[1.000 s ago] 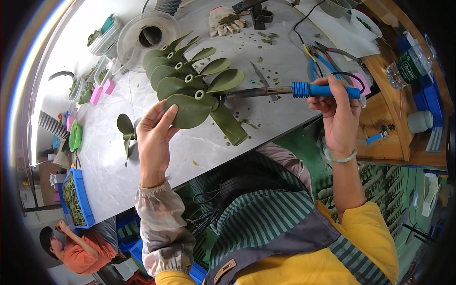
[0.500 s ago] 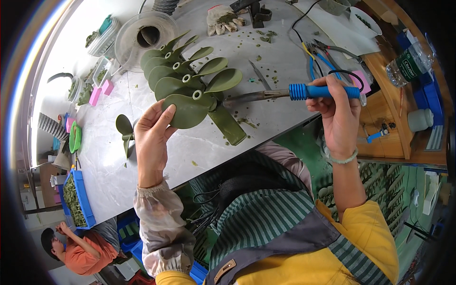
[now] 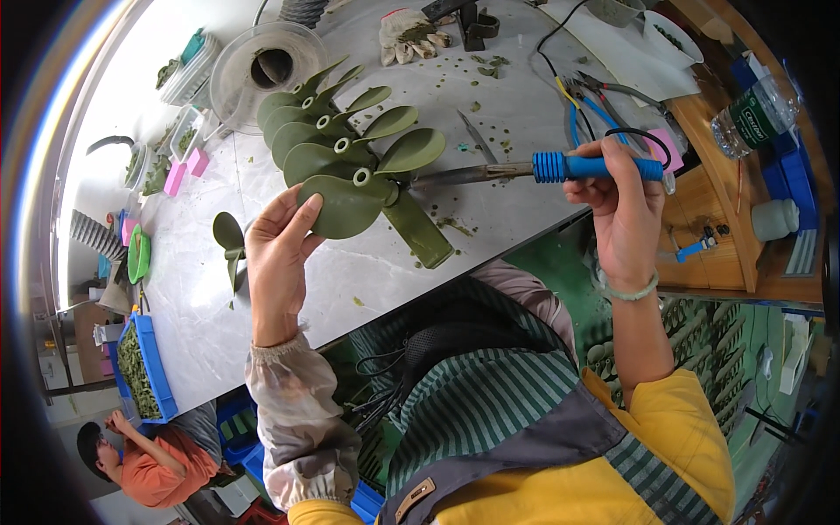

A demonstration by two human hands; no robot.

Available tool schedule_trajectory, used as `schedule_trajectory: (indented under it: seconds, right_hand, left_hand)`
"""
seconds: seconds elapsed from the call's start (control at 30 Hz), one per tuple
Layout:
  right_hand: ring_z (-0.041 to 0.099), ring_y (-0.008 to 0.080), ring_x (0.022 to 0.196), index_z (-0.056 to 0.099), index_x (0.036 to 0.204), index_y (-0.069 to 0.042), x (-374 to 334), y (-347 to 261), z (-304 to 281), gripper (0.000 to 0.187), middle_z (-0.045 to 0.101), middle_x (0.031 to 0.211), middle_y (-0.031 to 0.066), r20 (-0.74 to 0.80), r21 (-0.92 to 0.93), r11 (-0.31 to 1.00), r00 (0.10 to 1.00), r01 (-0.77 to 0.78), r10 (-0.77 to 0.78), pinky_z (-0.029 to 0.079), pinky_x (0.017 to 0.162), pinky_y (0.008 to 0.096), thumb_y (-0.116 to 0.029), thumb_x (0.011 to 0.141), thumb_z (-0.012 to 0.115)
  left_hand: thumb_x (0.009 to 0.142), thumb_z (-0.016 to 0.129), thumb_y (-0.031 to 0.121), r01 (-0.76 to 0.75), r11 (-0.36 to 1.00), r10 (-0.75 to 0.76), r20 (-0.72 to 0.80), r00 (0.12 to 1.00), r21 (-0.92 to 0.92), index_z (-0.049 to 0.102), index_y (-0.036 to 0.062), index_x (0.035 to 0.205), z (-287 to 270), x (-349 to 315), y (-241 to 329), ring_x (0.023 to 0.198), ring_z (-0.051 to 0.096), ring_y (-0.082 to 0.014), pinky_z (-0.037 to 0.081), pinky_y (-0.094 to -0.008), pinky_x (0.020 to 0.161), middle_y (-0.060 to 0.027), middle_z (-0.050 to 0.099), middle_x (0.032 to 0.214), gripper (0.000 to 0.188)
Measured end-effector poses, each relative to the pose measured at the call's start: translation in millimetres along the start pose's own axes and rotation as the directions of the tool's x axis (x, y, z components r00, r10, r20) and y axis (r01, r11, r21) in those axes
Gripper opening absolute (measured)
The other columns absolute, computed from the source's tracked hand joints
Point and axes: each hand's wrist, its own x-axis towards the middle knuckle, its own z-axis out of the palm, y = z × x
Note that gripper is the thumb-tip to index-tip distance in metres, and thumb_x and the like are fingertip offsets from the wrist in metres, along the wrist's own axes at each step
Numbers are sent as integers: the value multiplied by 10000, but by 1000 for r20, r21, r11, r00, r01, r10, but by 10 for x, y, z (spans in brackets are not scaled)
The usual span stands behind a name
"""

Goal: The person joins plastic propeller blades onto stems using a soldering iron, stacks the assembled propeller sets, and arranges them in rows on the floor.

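Note:
A row of olive-green propellers (image 3: 308,166), each with a pale-rimmed hub hole, stands joined together over the table. My left hand (image 3: 282,254) pinches the rounded blade of the nearest propeller between thumb and fingers. In my right hand (image 3: 623,206) is a soldering iron (image 3: 604,167) with a ribbed blue handle, its black cord looping off the back end. The iron's dark tip reaches left to the nearest propeller beside its hub; whether it touches is too fine to tell. A flat green blade hangs down from that same hub. A loose propeller (image 3: 229,236) lies left of my left hand.
Pliers (image 3: 604,109) with blue and red handles lie beyond my right hand, near a thin pointed blade (image 3: 477,136). Green scraps dot the table (image 3: 197,332). A work glove (image 3: 411,37) and a clear round tub (image 3: 236,74) sit farther back. Another person (image 3: 157,459) works at lower left.
The propellers and my left hand have shifted very slightly left. The soldering iron stays at the nearest hub, and both hands keep their hold.

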Motion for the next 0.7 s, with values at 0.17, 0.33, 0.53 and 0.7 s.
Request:
schedule_trajectory:
  seconds: [0.17, 0.33, 0.53, 0.7]
  right_hand:
    - [662, 176, 609, 640, 900, 50, -29, -21, -5, 247, 661, 810, 122, 0, 4, 1000, 1000, -14, 14, 571, 565, 257, -191, 907, 588]
    - [663, 176, 618, 641, 904, 49, -32, -19, -3, 247, 660, 813, 122, 17, 13, 1000, 1000, -21, 21, 571, 571, 262, -192, 906, 589]
    - [664, 179, 623, 640, 904, 50, 13, 25, -13, 248, 659, 822, 119, 12, 12, 1000, 1000, -12, 12, 574, 579, 268, -194, 905, 592]
    - [666, 180, 626, 638, 908, 47, 29, 42, -16, 245, 658, 821, 117, -4, 10, 1000, 1000, -12, 12, 577, 581, 269, -193, 905, 593]
  left_hand:
    - [882, 608, 47, -1, 1000, 1, 3, 1000, -1, 599, -37, 1109, -7, 10, -3, 856, 669, -160, 579, -284, 761, -114, 670, 1005, 241]
    - [882, 605, 44, 6, 1000, -6, 6, 1000, 12, 590, -46, 1121, -18, 14, 6, 863, 670, -167, 578, -290, 766, -121, 668, 1008, 256]
    - [885, 604, 49, 5, 1000, -6, 13, 1000, 15, 591, -48, 1119, -23, 17, 5, 856, 671, -167, 579, -287, 762, -123, 668, 1005, 253]
    - [870, 627, 54, 12, 1000, -12, 6, 1000, 18, 598, -46, 1116, -16, 29, 2, 836, 672, -156, 575, -271, 738, -115, 675, 985, 267]
